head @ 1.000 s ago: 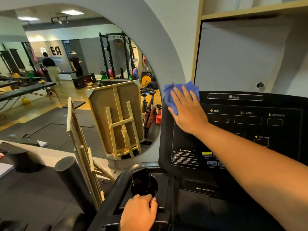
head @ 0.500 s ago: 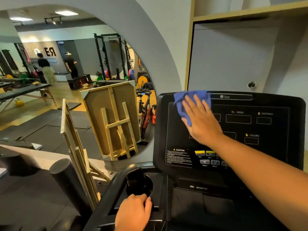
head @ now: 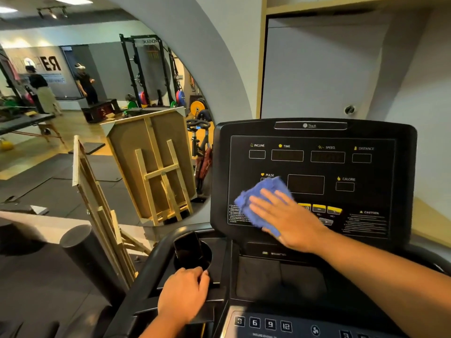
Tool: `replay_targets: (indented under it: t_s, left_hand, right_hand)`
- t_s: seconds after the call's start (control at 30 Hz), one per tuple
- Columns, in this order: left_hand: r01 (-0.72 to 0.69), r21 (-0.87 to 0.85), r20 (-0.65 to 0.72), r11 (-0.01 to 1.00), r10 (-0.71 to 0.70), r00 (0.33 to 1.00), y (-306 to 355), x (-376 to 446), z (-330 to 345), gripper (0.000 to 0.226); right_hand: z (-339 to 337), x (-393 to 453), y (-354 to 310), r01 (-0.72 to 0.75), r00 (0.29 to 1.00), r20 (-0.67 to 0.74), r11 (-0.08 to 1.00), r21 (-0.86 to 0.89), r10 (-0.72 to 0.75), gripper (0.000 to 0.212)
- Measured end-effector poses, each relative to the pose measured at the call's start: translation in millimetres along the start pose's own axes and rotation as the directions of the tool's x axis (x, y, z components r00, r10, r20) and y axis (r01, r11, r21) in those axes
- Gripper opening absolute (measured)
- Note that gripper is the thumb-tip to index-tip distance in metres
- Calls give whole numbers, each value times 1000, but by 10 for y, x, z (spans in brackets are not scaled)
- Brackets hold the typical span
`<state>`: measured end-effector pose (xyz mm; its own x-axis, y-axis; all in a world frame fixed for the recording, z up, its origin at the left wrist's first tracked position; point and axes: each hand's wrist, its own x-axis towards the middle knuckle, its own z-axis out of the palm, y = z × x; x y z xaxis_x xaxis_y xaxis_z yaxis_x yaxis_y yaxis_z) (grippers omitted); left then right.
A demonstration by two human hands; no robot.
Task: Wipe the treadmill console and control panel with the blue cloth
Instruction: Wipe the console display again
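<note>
The black treadmill console (head: 314, 154) stands upright in front of me, with its dark display windows labelled INCLINE, TIME, SPEED and DISTANCE. My right hand (head: 285, 218) lies flat on the blue cloth (head: 258, 198) and presses it against the lower left of the display, over the PULSE window and the left caution text. My left hand (head: 183, 296) grips the left side rail beside the cup holder (head: 192, 257). The lower control panel (head: 263, 324) with number keys shows at the bottom edge.
A phone stands in the cup holder. A large arched mirror (head: 97, 118) on the left wall reflects the gym, two people and a wooden easel (head: 161, 176). A black foam roller (head: 90, 259) stands at lower left. A grey wall cabinet (head: 317, 69) hangs behind the console.
My right hand has slid the cloth down from the console's top left to its lower left. The view has tilted down, revealing the lower key panel. The left hand stays on the rail.
</note>
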<state>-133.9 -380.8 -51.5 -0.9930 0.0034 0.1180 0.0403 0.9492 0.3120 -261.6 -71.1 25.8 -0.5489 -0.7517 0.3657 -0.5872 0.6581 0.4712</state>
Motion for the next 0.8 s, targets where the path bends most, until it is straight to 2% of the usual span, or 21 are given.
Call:
replay_targets:
  t_s: [0.07, 0.13, 0.2, 0.23, 0.27, 0.33, 0.37, 0.43, 0.47, 0.53, 0.6, 0.67, 0.73, 0.77, 0.8]
  left_hand:
    - [5, -8, 0, 1000, -5, 1000, 10, 1, -21, 43]
    - [4, -8, -2, 1000, -4, 1000, 17, 10, -29, 43]
    - [6, -9, -4, 1000, -6, 1000, 13, 16, -14, 43]
    - [12, -10, -3, 1000, -12, 1000, 2, 14, 0, 44]
    - [17, -13, -1, 1000, -17, 1000, -12, 13, 17, 45]
    - [27, -5, -4, 1000, -27, 1000, -48, 14, 48, 47]
    - [31, 0, -2, 1000, -31, 1000, -64, 16, 60, 48]
    - [32, 1, 3, 999, -32, 999, -58, 14, 62, 49]
    - [31, -7, 5, 1000, -31, 1000, -37, 14, 52, 47]
    - [41, -15, -3, 999, -41, 999, -9, 12, 25, 43]
    - [56, -26, -13, 998, -56, 998, -7, 10, 17, 41]
    - [70, -30, -14, 997, -71, 997, -16, 6, 6, 42]
    - [66, -26, -17, 997, -67, 998, -24, -2, 13, 41]
    - [61, -24, -17, 998, -61, 998, -21, -3, 12, 41]
    - [54, -19, -18, 998, -55, 998, -14, -3, 9, 41]
  right_hand:
    - [-98, 119, 235, -231, 972, -55, 973, -24, 229, 65]
    - [-273, 400, 419, -508, 858, -84, 861, 18, 507, 68]
    - [-384, 699, 445, -643, 758, -92, 764, 59, 645, 71]
    - [-382, 794, 383, -633, 767, -97, 773, 52, 635, 72]
    - [-336, 823, 295, -569, 817, -97, 822, 32, 569, 71]
    - [-194, 659, 86, -307, 951, -60, 952, -25, 305, 69]
    - [-128, 494, 22, -160, 987, -21, 986, -37, 159, 69]
    - [-39, 143, 30, 28, 999, 48, 999, -45, -26, 67]
    - [-26, -9, 90, 68, 996, 64, 997, -45, -65, 66]
    - [-45, -223, 274, 59, 996, 71, 997, -44, -56, 64]
    - [-133, -263, 563, -44, 998, 36, 994, -99, 48, 64]
    - [-300, -87, 839, -317, 949, -40, 945, -84, 314, 65]
    - [-483, 254, 964, -607, 788, -100, 793, 38, 608, 68]
    - [-528, 439, 949, -684, 716, -120, 725, 81, 688, 69]
    - [-536, 601, 885, -711, 685, -135, 698, 86, 715, 70]
